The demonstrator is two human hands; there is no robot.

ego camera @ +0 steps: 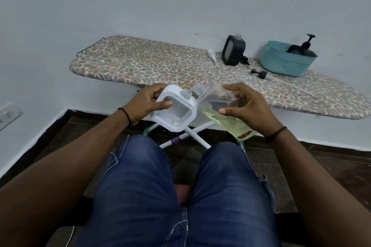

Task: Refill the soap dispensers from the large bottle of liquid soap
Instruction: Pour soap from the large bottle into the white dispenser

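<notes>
My knees in blue jeans (180, 196) sit lowest and closest, and just above them my two hands work side by side. My left hand (145, 104) grips the white soap dispenser (173, 109), fingers curled round its far edge and thumb pressed on its clear face, its open neck turned toward my right. My right hand (246, 106) holds the large bottle of liquid soap (218, 109), tipped so its ribbed mouth meets the dispenser's neck; yellowish soap fills its lower part. Beyond both hands lies the ironing board (160, 64). Far off past my right hand stand a black dispenser (233, 50), a white pump (213, 56) beside it, a black pump cap (259, 73), and a teal basket (285, 61).
</notes>
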